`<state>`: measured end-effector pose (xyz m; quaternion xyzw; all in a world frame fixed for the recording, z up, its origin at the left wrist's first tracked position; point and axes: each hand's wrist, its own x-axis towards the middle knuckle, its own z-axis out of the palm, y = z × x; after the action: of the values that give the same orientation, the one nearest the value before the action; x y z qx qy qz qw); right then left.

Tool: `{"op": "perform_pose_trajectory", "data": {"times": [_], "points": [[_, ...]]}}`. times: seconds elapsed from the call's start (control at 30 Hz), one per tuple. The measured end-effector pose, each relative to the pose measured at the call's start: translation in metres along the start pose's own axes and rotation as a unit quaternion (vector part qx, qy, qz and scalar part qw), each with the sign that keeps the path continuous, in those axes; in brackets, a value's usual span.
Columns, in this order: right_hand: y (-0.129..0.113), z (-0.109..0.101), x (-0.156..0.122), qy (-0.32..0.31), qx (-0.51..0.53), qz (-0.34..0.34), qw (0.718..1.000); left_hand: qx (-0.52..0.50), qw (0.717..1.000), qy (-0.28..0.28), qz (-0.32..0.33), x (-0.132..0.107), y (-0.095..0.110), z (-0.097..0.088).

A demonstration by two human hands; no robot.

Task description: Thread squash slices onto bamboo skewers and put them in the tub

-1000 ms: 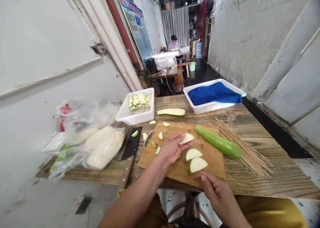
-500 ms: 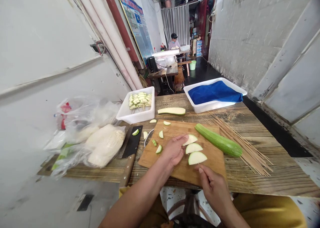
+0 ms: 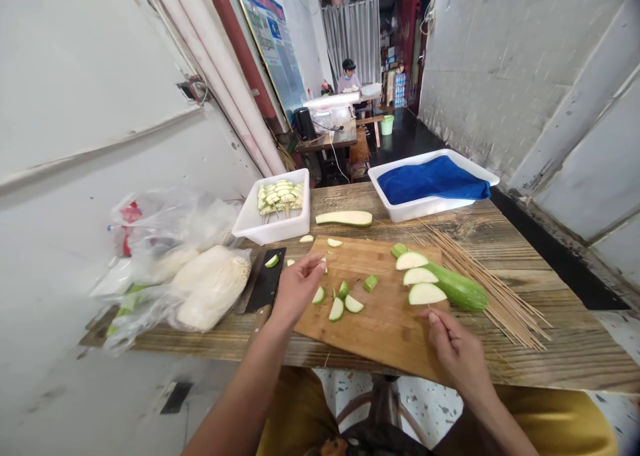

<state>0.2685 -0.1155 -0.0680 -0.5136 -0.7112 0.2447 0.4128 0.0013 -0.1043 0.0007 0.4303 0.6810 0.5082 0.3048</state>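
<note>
In my right hand (image 3: 453, 343) is a thin wooden skewer, pinched near its lower end. Threaded in a row on it are half-round zucchini slices (image 3: 427, 294), held over the right side of the cutting board (image 3: 385, 336). My left hand (image 3: 301, 284) is at the board's left edge, fingers loosely bent and slightly apart, at a small zucchini slice (image 3: 325, 265) that they partly cover. More cut zucchini pieces (image 3: 354, 303) lie on the board. A whole green zucchini (image 3: 463, 288) rests at the right, partly behind the skewered slices.
A cleaver (image 3: 260, 289) lies left of the board, beside bagged pale food (image 3: 207, 289). Behind stand a white tray of skewered slices (image 3: 273, 233), a halved zucchini (image 3: 345, 219) and a tray with blue cloth (image 3: 435, 179). Loose skewers (image 3: 500, 303) lie right. A person (image 3: 349, 77) sits far back.
My left hand has left the skewered slices and moved left to the small slice, uncovering several pieces. My right hand has carried the skewer to the right, in front of the whole zucchini.
</note>
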Motion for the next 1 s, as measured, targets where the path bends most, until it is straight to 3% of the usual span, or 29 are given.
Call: {"op": "perform_pose_trajectory", "data": {"times": [0.17,0.3,0.4,0.53,0.6,0.7,0.8,0.83,0.9,0.97,1.0], "points": [[0.001,-0.001,-0.004,-0.001,-0.005,0.003,1.0,0.214,0.976,-0.029,0.027,-0.018,-0.023,-0.035],[0.003,0.001,-0.006,0.002,-0.017,-0.002,1.0,0.314,0.947,-0.01,0.07,-0.036,-0.029,-0.044],[0.002,0.002,-0.005,0.003,-0.019,-0.01,1.0,0.312,0.943,-0.022,0.11,-0.053,-0.037,-0.033],[0.004,0.002,-0.005,0.008,-0.028,-0.019,0.999,0.307,0.93,-0.033,0.201,-0.071,-0.052,-0.005],[0.006,0.002,-0.006,0.008,-0.037,-0.026,0.999,0.289,0.934,-0.034,0.208,-0.073,-0.056,0.004],[0.008,0.001,-0.008,0.014,-0.044,-0.047,0.998,0.2,0.97,-0.026,0.135,-0.069,-0.053,0.008],[0.004,0.001,-0.012,0.024,-0.035,-0.09,0.995,0.002,0.998,-0.036,-0.056,-0.059,-0.039,0.001],[0.001,0.002,-0.013,0.021,-0.027,-0.109,0.993,-0.088,0.987,-0.047,-0.127,-0.054,-0.034,-0.001],[-0.006,0.005,-0.017,0.003,0.0,-0.145,0.989,-0.264,0.933,-0.076,-0.231,-0.045,-0.023,-0.005],[-0.012,0.009,-0.021,-0.024,0.031,-0.175,0.984,-0.371,0.886,-0.102,-0.259,-0.037,-0.014,-0.005],[-0.015,0.012,-0.022,-0.039,0.043,-0.188,0.98,-0.395,0.876,-0.115,-0.252,-0.034,-0.011,-0.004]]}}
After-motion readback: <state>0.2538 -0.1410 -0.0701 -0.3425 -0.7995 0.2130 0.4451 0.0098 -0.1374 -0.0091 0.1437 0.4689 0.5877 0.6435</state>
